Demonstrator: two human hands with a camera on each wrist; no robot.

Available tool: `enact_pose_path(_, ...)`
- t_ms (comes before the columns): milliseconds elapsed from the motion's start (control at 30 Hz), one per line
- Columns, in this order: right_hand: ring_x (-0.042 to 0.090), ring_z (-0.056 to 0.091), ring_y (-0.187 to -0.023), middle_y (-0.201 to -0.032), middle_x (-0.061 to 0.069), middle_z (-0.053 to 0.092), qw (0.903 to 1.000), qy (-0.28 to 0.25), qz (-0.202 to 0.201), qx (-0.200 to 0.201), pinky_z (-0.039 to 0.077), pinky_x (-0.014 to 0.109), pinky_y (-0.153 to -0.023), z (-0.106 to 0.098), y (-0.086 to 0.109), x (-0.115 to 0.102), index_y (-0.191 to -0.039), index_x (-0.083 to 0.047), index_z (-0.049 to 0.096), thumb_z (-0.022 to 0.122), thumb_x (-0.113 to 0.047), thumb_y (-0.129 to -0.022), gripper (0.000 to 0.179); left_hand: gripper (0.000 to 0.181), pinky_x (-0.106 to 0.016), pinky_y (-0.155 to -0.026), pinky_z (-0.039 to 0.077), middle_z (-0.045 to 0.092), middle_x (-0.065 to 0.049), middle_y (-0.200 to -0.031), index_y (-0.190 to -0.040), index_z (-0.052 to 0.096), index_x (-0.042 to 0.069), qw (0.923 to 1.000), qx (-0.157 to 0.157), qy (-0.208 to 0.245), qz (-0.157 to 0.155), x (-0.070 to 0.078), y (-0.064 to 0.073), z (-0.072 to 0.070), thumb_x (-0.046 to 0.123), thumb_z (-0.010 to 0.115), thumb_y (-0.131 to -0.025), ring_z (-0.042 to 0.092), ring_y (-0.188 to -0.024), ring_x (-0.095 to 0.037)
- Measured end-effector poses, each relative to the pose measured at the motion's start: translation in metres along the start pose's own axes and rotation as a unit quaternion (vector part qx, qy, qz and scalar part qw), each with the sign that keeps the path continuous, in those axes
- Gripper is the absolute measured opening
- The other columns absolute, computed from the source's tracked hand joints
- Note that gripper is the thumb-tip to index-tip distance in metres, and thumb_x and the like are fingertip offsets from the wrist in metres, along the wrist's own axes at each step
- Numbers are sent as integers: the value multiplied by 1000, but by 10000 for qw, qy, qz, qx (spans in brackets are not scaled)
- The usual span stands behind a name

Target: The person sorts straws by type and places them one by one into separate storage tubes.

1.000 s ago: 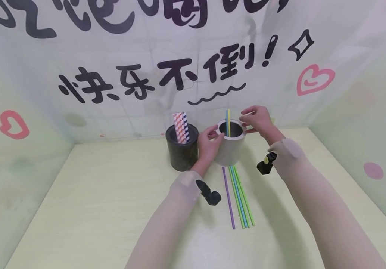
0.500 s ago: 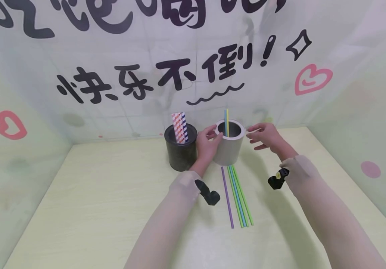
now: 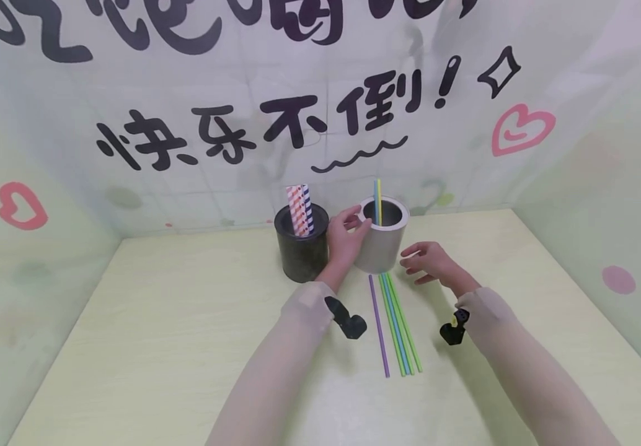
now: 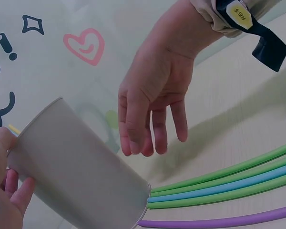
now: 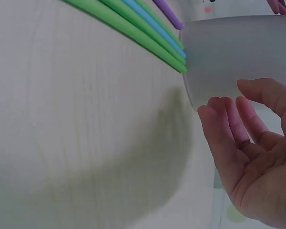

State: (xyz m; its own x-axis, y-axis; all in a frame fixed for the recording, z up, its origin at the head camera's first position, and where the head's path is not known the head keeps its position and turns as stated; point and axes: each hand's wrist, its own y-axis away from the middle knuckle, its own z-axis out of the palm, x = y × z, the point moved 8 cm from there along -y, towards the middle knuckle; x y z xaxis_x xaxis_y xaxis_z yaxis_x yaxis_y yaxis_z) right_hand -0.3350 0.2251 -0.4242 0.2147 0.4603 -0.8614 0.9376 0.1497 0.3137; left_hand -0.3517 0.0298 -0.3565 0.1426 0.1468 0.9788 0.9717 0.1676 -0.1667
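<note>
A grey-white cylindrical cup (image 3: 380, 251) stands upright on the table, with a blue straw and a yellow straw (image 3: 379, 201) rising from its mouth. My left hand (image 3: 346, 244) holds the left side of this cup near the rim, thumb at the front; its fingers (image 4: 21, 193) show against the cup in the left wrist view. To the cup's right, my right hand (image 3: 433, 261) hovers low with loosely bent fingers and nothing in them. In front of the cup lie several green straws (image 3: 404, 325), a blue straw (image 3: 396, 322) among them, and a separate purple straw (image 3: 379, 325).
A black cylindrical cup (image 3: 300, 257) stands just left of my left hand, holding patterned paper straws (image 3: 299, 210). Behind both cups rises a printed backdrop (image 3: 214, 198) with dark lettering and hearts. Side walls border the pale wooden table (image 3: 186, 322).
My right hand has drawn away from the grey-white cup's right rim and come down lower, beside the cup's base. My left hand has stayed on the cup.
</note>
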Motion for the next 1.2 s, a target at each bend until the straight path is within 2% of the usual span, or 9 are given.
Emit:
enact_pose_path(233, 19, 58, -74, -92, 13, 59, 9996, 83, 225, -170, 55, 33, -61, 15, -1, 23, -112, 2, 55, 64, -12, -84, 33, 38, -22, -80, 50, 56, -11, -105, -116, 62, 6, 10000, 5, 10, -22, 1, 0, 0, 12, 70, -79, 59, -96, -21)
enact_pose_path(500, 15, 54, -66, -79, 7, 57, 9991, 400, 103, -106, 51, 26, -55, 24, -2, 27, -110, 1, 57, 64, -9, -82, 30, 38, -22, -80, 50, 56, -12, -105, -116, 62, 6, 10000, 4, 37, -25, 2, 1, -1, 11, 70, -79, 59, -96, -22)
enact_pose_path(833, 14, 50, -63, -78, 6, 54, 9988, 465, -66, 129, 48, 23, -53, 28, -3, 27, -108, 4, 57, 64, -7, -81, 30, 38, -22, -80, 50, 55, -12, -106, -116, 62, 5, 9999, -20, 112, -32, 1, 0, 0, 11, 70, -79, 59, -96, -22)
enact_pose_path(1200, 13, 51, -61, -79, 7, 57, 9983, 500, 37, 294, 48, 23, -52, 29, -2, 26, -107, 4, 58, 65, -6, -80, 30, 38, -22, -81, 50, 56, -11, -106, -116, 62, 7, 9999, -44, 101, -103, -1, 0, 1, 12, 70, -79, 59, -96, -21)
